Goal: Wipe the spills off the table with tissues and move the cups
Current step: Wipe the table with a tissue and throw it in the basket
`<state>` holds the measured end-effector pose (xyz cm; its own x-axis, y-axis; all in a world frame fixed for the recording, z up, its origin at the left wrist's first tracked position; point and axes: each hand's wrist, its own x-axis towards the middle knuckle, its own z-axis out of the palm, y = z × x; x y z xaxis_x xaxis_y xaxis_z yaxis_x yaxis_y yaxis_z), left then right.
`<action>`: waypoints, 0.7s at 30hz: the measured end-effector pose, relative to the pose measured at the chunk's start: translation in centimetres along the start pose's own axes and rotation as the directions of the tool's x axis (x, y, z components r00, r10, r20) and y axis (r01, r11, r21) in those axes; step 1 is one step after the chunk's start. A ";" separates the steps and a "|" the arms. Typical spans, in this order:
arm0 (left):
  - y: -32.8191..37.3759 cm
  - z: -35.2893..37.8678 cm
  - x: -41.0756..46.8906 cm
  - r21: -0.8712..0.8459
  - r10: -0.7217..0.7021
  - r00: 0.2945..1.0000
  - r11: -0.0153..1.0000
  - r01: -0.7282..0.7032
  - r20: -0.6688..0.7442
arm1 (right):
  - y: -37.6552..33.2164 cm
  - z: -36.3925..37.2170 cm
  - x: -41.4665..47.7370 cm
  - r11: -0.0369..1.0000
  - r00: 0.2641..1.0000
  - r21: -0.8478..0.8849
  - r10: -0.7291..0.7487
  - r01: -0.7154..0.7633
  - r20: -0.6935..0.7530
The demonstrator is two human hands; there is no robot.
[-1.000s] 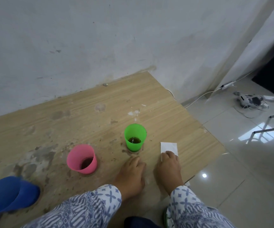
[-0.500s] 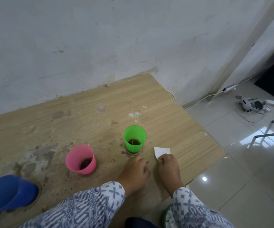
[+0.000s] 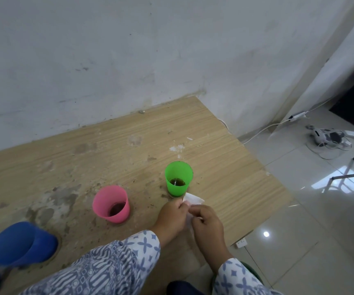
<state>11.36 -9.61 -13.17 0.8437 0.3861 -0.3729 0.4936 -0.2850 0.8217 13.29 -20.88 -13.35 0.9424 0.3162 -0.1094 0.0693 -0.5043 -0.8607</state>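
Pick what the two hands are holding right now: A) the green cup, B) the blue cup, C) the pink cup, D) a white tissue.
D: the left hand and right hand both pinch the white tissue, just in front of the green cup.

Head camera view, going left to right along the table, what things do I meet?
blue cup → pink cup → green cup. The tissue, pinched by the left hand and right hand, overlaps the green cup, so all three are left out.
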 end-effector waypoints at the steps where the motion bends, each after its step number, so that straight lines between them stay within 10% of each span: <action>1: 0.2 -0.6 -0.5 -0.026 0.000 1.000 1.000 0.000 -0.014 | -0.4 -0.1 -0.1 0.999 0.999 0.032 0.014 -0.013 -0.036; 8: 1.0 -3.7 -3.5 -0.201 0.049 0.993 0.977 -0.070 -0.110 | -4.3 0.5 -0.8 0.940 0.988 0.322 0.142 -0.116 -0.057; 21: -1.7 -14.0 -10.3 -0.256 0.048 0.879 0.948 -0.189 -0.474 | -13.6 6.8 -3.8 0.935 0.971 0.351 -0.127 0.050 0.201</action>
<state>-1.16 -0.79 -4.72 0.6654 0.7417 -0.0844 0.2543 -0.1190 0.9598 6.52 -9.70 -4.59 0.8407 0.5328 -0.0967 -0.0028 -0.1742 -0.9847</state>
